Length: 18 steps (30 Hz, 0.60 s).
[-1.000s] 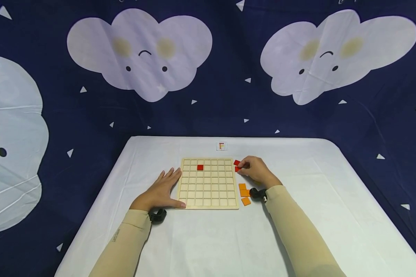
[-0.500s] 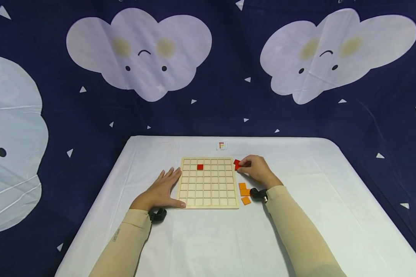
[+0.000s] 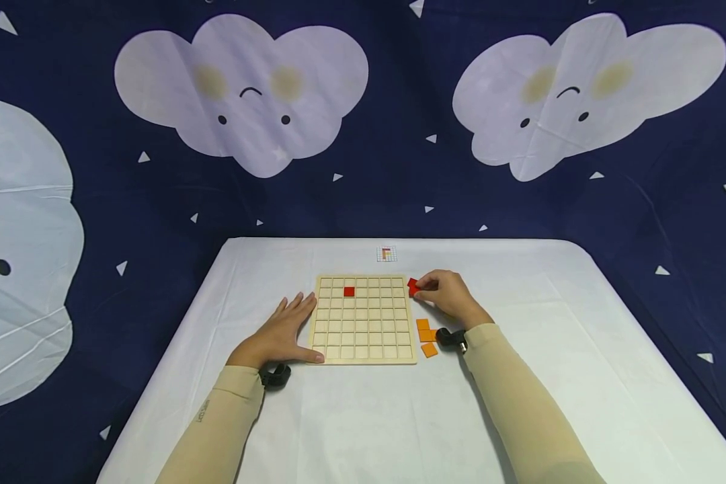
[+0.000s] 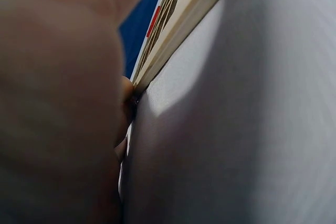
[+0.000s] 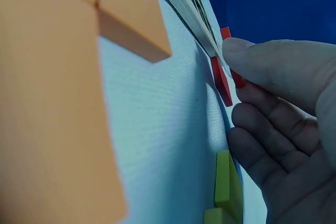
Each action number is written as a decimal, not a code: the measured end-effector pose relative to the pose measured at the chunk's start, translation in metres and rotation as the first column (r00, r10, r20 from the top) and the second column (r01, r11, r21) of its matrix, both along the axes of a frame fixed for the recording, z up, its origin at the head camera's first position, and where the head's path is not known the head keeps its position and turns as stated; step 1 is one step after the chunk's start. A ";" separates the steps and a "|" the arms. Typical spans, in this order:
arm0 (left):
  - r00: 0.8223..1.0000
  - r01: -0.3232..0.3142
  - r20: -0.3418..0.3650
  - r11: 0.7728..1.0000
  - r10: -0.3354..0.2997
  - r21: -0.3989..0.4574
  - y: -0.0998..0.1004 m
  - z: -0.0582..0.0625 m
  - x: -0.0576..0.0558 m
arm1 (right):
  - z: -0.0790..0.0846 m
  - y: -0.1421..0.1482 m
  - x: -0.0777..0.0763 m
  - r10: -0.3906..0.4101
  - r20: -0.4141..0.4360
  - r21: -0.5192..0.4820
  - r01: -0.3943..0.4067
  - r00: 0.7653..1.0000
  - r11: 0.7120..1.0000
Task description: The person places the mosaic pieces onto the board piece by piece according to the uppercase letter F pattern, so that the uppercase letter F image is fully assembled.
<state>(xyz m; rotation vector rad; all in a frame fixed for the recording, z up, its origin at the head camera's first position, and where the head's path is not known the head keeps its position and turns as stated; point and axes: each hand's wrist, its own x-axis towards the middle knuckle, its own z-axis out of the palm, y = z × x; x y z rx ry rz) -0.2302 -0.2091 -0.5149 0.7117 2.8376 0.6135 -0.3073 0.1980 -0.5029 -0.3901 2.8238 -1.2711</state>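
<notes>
A wooden grid board [image 3: 363, 327] lies on the white table, one red square tile [image 3: 349, 292] in a cell of its second row from the far side. My left hand [image 3: 278, 334] is spread along the board's left edge, fingertips at that edge and thumb on the near left corner. Beyond the board's far right corner, my right hand [image 3: 454, 296] pinches a red tile [image 5: 239, 80] between thumb and fingers; the thumb covers much of it. Another red tile [image 5: 220, 81] lies beside it, close to the board's edge.
Several orange tiles [image 3: 423, 326] lie right of the board, by my right wrist. Green tiles [image 5: 226, 182] sit under the right hand, hidden in the head view. A small printed grid card [image 3: 386, 254] lies past the board. Behind the table hangs a dark blue cloud-print cloth [image 3: 399, 134].
My right fingers have shifted slightly at the red tiles; the nearer tile, seen by the thumb a second ago, is now mostly covered by the fingers. The left hand and board have stayed put.
</notes>
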 end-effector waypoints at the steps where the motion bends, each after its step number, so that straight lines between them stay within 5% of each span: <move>1: 1.000 0.000 0.001 1.000 0.000 0.001 0.000 0.000 0.000 | 0.000 0.000 0.000 0.000 -0.001 0.000 0.000 1.000 1.000; 18: 1.000 -0.009 -0.002 1.000 0.009 0.007 0.001 0.000 0.001 | 0.004 -0.009 -0.003 0.000 0.013 -0.021 0.000 1.000 1.000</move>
